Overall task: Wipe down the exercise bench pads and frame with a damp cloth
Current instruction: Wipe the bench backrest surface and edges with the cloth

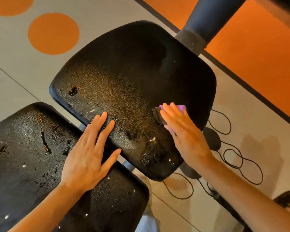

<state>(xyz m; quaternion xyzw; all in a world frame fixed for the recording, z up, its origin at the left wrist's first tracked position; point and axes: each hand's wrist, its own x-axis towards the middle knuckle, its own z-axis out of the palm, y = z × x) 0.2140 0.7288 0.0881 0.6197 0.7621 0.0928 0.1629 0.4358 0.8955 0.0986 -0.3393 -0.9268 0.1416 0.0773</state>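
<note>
Two black textured bench pads fill the view: the far seat pad point(129, 77) and the near back pad point(28, 148), both worn and cracked with wet patches. My left hand point(89, 153) lies flat with fingers spread across the gap, its fingertips on the near edge of the far pad. My right hand point(182, 129) presses flat on a purple cloth point(181, 108) with a dark edge, at the right side of the far pad. Grey frame tube point(129, 164) shows between the pads.
A dark blue padded post point(206, 17) rises at the upper right behind the far pad. Black cables point(234, 156) loop on the grey floor to the right, near dark round feet point(211, 139). Orange circles and an orange floor band mark the floor.
</note>
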